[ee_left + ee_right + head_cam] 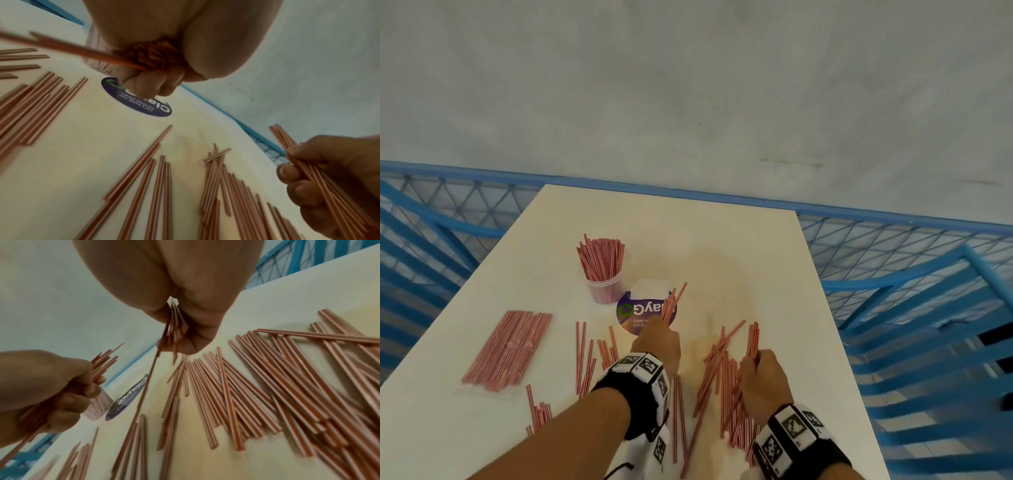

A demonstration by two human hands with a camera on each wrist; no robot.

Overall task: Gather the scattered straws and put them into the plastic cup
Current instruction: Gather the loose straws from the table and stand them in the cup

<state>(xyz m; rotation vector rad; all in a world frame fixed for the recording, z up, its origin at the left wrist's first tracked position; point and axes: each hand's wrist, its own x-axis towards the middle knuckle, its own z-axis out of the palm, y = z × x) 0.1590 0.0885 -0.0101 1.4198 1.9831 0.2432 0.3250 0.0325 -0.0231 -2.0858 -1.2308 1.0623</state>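
Straws lie loose across the bench (722,240), a plastic cup (606,287) stands packed with more beside one round purple sticker (635,313) reading "ayG", left hand (657,339) and right hand (763,380) each gripping a bundle.

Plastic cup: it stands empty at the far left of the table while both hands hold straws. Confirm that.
Not empty. In the head view the plastic cup is packed with upright straws. The rest holds: left hand and right hand each grip a bundle.

White table (739,240), straws (508,349), cup (607,289)
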